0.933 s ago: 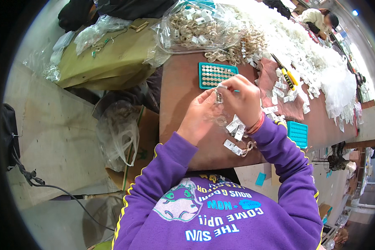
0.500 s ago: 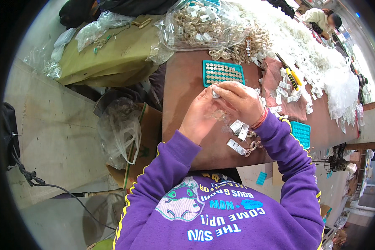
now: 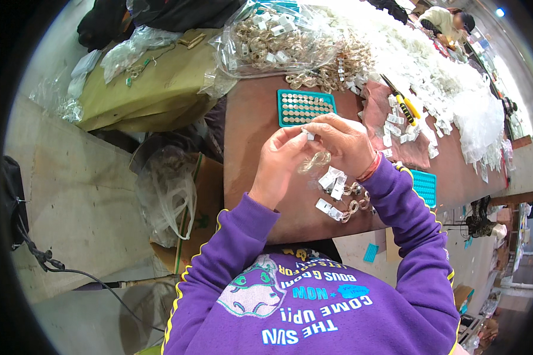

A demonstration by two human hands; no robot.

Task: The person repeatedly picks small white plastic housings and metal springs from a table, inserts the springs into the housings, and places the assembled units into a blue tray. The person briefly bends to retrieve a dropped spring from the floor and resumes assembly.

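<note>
My left hand (image 3: 277, 165) and my right hand (image 3: 344, 143) meet over the table, fingertips pinched on a small white plastic case (image 3: 308, 135). Below it, a coil of thin clear wire (image 3: 315, 162) hangs between my palms; it seems to belong to the case. The fingers partly cover the case, so its inside cannot be made out. Just beyond my fingertips lies a teal tray (image 3: 280, 119) with rows of round silver button cells (image 3: 302, 107). Close to my right wrist, several white cases with coiled wires (image 3: 331, 188) rest on the table.
Yellow-and-black pliers (image 3: 406, 108) lie on a pink cloth (image 3: 374, 109) among small white cases. A large white heap (image 3: 414, 62) fills the back right. Bagged wire coils (image 3: 278, 47) sit at the back. Another teal tray (image 3: 424, 188) is by my right forearm. A person (image 3: 441, 25) sits far right.
The whole view has shifted slightly. My hands have turned a little, and the wire coil below the case shows more plainly. Both hands keep hold of the case.
</note>
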